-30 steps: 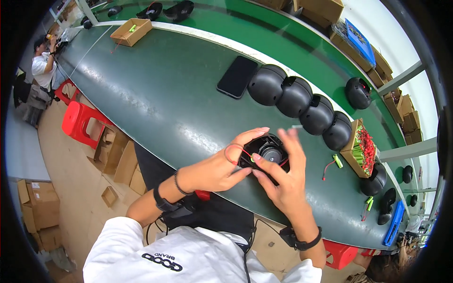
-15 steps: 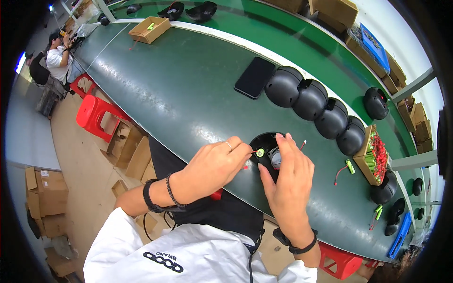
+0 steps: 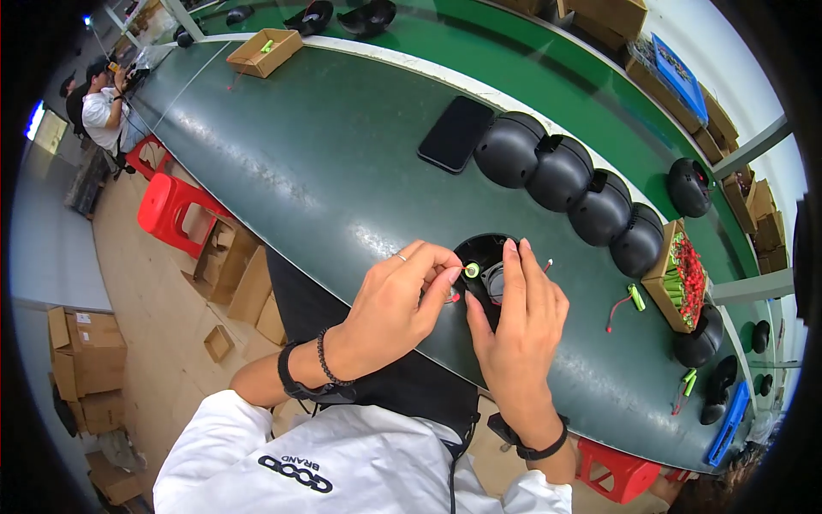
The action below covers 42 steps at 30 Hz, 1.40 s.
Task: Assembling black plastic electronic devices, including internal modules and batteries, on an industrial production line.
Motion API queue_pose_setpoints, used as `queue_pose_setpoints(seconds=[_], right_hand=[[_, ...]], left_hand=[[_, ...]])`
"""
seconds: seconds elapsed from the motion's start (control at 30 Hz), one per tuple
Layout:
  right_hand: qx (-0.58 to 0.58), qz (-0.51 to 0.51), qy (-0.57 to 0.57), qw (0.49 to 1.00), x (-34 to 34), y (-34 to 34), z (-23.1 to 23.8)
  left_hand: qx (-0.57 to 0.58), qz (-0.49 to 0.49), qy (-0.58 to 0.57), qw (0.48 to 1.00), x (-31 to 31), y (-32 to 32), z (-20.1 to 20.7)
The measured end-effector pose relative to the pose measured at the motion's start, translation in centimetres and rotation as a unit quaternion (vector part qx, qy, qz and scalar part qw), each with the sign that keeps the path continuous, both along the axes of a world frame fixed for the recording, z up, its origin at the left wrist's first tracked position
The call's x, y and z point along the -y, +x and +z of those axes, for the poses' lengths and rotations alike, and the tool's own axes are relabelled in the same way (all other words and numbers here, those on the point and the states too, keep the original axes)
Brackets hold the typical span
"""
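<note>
A round black plastic shell [image 3: 479,244] lies open on the green table in front of me, with a round grey speaker-like part [image 3: 494,279] inside. A green cylindrical battery [image 3: 472,270] shows its end at the shell's left side. My left hand [image 3: 402,291] is closed in a pinch at that battery, on its thin red wire. Below those fingertips a small red connector [image 3: 454,298] shows. My right hand [image 3: 522,317] grips the shell from the right, its fingers long over the rim and its thumb at the near side. A small white connector [image 3: 550,264] sticks out beyond these fingers.
Several black domes [image 3: 558,173] stand in a row beyond the shell, beside a phone [image 3: 455,134]. On the right are a box of green batteries [image 3: 676,278], a loose battery [image 3: 636,297] and a blue tray [image 3: 729,426]. A person [image 3: 104,111] sits far left.
My left hand has turned a little, its thumb and forefinger now showing at the battery end. My right hand stays at the shell, its fingers drawn closer together.
</note>
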State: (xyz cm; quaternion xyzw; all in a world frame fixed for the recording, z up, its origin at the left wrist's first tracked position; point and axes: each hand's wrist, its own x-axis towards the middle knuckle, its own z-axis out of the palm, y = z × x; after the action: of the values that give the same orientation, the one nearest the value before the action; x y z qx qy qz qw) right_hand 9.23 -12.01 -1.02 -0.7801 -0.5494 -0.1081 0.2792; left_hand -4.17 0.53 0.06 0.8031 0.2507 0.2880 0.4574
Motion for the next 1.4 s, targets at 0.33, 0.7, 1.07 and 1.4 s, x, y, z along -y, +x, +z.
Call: queue_pose_setpoints(seconds=[0.33,0.7,1.07,1.4], right_hand=[[0.007,-0.006,0.008,1.0,-0.1,-0.2,-0.1],[0.034,-0.009,0.002,0.999,-0.3,-0.5,-0.1],[0.026,-0.005,0.006,1.0,-0.3,-0.4,-0.1],[0.015,-0.008,0.002,1.0,-0.3,0.3,0.0]], left_hand=[[0.016,0.007,-0.005,1.0,0.3,0.0,-0.5],[0.009,0.006,0.08,0.997,0.6,0.3,-0.8],[0.002,0.053,-0.007,0.999,2.5,-0.8,-1.5],[0.019,0.058,-0.024,0.998,2.9,-0.2,-3.0]])
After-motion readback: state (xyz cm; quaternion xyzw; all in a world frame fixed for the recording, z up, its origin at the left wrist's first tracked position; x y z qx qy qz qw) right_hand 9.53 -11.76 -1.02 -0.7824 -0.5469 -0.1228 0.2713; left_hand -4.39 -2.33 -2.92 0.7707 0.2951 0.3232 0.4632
